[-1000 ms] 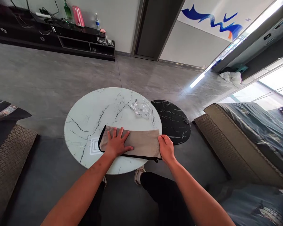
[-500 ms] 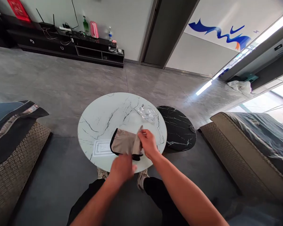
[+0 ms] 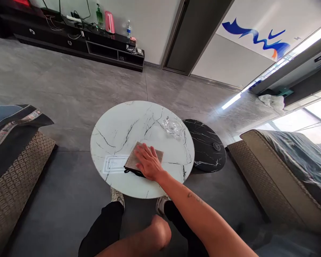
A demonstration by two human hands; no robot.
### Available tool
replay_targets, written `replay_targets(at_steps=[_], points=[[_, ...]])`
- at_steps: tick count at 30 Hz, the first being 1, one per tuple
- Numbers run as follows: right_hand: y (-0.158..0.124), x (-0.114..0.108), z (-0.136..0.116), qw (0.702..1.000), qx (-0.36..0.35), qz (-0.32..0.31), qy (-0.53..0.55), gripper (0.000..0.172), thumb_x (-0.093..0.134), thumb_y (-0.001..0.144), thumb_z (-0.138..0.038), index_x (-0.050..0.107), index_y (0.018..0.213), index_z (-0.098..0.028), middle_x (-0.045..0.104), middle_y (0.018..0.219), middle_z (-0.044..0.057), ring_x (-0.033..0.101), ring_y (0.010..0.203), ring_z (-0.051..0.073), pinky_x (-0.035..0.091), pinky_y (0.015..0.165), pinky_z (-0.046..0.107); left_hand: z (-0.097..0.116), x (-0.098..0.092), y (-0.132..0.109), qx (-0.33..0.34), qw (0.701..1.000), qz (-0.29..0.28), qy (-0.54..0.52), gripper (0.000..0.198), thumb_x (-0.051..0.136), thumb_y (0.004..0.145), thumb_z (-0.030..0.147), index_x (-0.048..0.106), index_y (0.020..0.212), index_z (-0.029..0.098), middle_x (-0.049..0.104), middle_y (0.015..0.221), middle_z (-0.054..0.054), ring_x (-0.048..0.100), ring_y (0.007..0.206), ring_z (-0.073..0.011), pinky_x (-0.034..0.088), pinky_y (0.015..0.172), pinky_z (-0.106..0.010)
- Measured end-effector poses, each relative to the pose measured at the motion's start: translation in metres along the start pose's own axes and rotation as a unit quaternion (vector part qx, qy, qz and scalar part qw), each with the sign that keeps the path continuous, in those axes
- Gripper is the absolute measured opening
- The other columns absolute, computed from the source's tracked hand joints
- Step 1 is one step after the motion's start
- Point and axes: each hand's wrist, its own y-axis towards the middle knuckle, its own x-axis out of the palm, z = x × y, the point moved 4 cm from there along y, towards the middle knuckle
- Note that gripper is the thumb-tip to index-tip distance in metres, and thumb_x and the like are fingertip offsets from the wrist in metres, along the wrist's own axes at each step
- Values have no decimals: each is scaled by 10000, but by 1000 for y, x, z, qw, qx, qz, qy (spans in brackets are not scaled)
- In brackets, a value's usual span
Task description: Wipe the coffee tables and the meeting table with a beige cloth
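A right hand (image 3: 148,162) lay flat and open, fingers spread and pressing downward, not gripping, on a folded taupe fabric cloth with black edge binding (image 3: 131,161). The cloth rested near the centre of a round white marble-patterned tabletop (image 3: 109,125), just beside a faint white rectangular outline (image 3: 115,164) on the surface. A left hand (image 3: 160,232) was low in the view, above the person's knees and away from the cloth. It looked rounded and possibly clenched, but its exact state could not be confirmed.

Risk assessment: the smooth tabletop offered little friction, so uneven pressure could have shifted the cloth or opened its fold. A black binding loop (image 3: 128,171) protruding at the near edge could have snagged on a moving hand. A sweep up and to the right could have struck the clear crumpled object (image 3: 172,127), whose material could not be determined.

Obstructions: a black marble-patterned round table (image 3: 207,146) stood partly behind the white table. Black-trousered legs (image 3: 104,223) occupied the near side, and woven-sided sofas (image 3: 264,178) flanked the work area.
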Motion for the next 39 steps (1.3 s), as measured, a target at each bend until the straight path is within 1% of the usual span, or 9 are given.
replay_targets(at_steps=[4,8,12,17,19,21,25,30,39], points=[[23,24,10,991,-37,-127,-7,735,539,1141,-589,339,1804,-344,300,1891,30,161,1784,327,58,1448,663,-8,-13,-5,-5,1000,15,16,505,847,729,181,843,1234,197,828,1237,-233,790,1183,-450,647,1027,-623],[17,32,18,992,-21,-122,-4,746,476,1150,-622,296,1817,-340,245,1906,17,126,1790,330,46,1442,679,-9,-19,-8,-20,999,-20,29,481,868,699,130,851,1178,174,831,1192,-249,786,1181,-469,639,1026,-625],[-25,18,48,995,56,-87,-11,729,514,1136,-585,351,1803,-341,301,1889,34,172,1781,349,96,1434,687,-13,-20,-14,-25,999,-37,25,471,853,736,147,844,1206,168,830,1228,-240,796,1173,-453,658,994,-590],[-105,-26,127,959,273,-48,-56,700,402,1157,-500,330,1813,-266,244,1907,60,143,1787,340,129,1429,675,-15,-19,-22,-21,999,-4,39,514,879,727,146,829,1237,191,828,1273,-225,794,1200,-439,655,1018,-574],[-126,-42,144,954,286,-76,-47,705,374,1160,-481,304,1820,-245,205,1914,58,125,1791,321,159,1434,644,-13,-17,-22,-21,999,-22,45,504,909,714,155,832,1210,200,835,1261,-209,801,1178,-433,664,996,-561],[-136,-53,149,966,232,-102,-53,706,413,1155,-490,316,1817,-266,176,1917,35,90,1795,312,127,1447,617,-9,-18,-20,-20,998,-29,46,484,919,703,153,838,1174,229,842,1253,-182,802,1164,-430,666,985,-556],[-140,-50,146,981,120,-127,-87,712,526,1125,-480,336,1801,-361,237,1898,-4,121,1790,325,15,1448,631,-5,-21,-18,-11,998,-25,61,585,905,707,143,813,1282,198,816,1315,-217,789,1175,-448,655,991,-567],[-136,-36,156,980,125,-134,-84,745,503,1123,-490,291,1818,-326,221,1905,14,139,1788,326,71,1449,618,-5,-20,-18,-3,998,-25,52,554,865,751,165,803,1302,171,812,1305,-222,768,1201,-432,636,975,-539],[-99,-40,204,920,380,35,-84,750,307,1151,-537,279,1827,-213,194,1923,79,113,1789,339,99,1426,672,-8,-16,-18,-8,999,-21,38,425,845,801,154,830,1226,153,815,1274,-242,780,1203,-431,654,1015,-571]])
